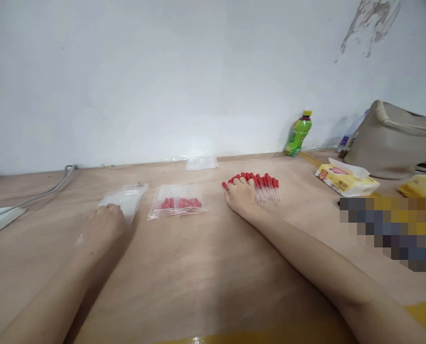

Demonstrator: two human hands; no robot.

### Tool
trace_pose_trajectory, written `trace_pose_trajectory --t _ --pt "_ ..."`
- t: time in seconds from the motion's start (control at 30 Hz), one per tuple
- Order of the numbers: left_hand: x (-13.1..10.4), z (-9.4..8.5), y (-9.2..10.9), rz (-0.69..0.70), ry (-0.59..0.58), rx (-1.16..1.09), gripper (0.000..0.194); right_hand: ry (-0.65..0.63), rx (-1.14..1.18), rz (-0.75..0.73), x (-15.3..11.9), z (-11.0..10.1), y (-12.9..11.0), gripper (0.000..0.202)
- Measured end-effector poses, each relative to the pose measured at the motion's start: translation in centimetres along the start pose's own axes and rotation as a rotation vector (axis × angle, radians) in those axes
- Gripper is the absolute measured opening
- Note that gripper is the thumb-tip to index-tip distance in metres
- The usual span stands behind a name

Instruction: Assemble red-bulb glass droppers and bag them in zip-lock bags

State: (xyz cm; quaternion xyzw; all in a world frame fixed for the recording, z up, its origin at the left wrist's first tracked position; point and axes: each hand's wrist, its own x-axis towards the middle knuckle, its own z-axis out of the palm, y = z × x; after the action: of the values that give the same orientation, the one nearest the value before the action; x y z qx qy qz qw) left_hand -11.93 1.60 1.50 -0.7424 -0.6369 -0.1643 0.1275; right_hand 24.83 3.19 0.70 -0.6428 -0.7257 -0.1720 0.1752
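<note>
On the left, my left hand [105,223] is blurred by motion, its fingers curled at the near edge of a stack of clear plastic bags [129,198]. My right hand [240,195] rests on the left part of a row of clear droppers with red bulbs [266,184], fingers bent over the bulbs; what lies beneath the palm is hidden. Between the hands lies a clear zip bag [179,201] with several red-bulbed pieces in it. A flat clear bag [201,164] with a red seal line lies farther back near the wall.
A green bottle [299,134] with a yellow cap leans at the wall. To the right are a yellow tissue box [347,180], a grey bag [395,138] and a pixelated area. A grey cable [57,186] and a white object [3,220] lie at the far left.
</note>
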Motion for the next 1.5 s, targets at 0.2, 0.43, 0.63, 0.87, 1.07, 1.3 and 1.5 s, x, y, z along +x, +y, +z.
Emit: trace_pose_trajectory --t 0.2,0.43,0.63,0.87,1.07,1.3,1.5 --pt "-1.7 -1.8 9.5 0.561 0.241 -0.014 0.038 -0.058 -0.034 0.074 0.8 0.6 -0.4 0.024" --pt "-4.2 -2.2 15.0 1.145 -0.218 -0.253 0.043 -0.055 -0.020 0.090 0.7 1.0 -0.2 0.025" --pt "-4.0 -1.8 14.4 0.991 -0.213 -0.413 0.048 -0.053 0.008 0.077 0.7 1.1 0.0 0.026" --pt "-5.3 -2.6 16.6 0.512 -0.236 -0.507 0.035 -0.086 0.037 0.154 0.5 1.2 -0.5 0.027" --pt "-5.3 -2.6 16.9 0.766 -0.345 -0.314 0.048 -0.044 0.016 0.132 0.2 1.4 -0.9 0.027" --pt "-3.3 -2.6 15.2 0.875 -0.244 -0.277 0.039 0.148 0.579 0.160 -1.7 -0.4 0.1 0.021" --pt "-5.7 -2.0 16.8 0.456 -0.298 -0.363 0.036 0.076 1.242 0.222 -5.4 -1.3 1.6 0.054"
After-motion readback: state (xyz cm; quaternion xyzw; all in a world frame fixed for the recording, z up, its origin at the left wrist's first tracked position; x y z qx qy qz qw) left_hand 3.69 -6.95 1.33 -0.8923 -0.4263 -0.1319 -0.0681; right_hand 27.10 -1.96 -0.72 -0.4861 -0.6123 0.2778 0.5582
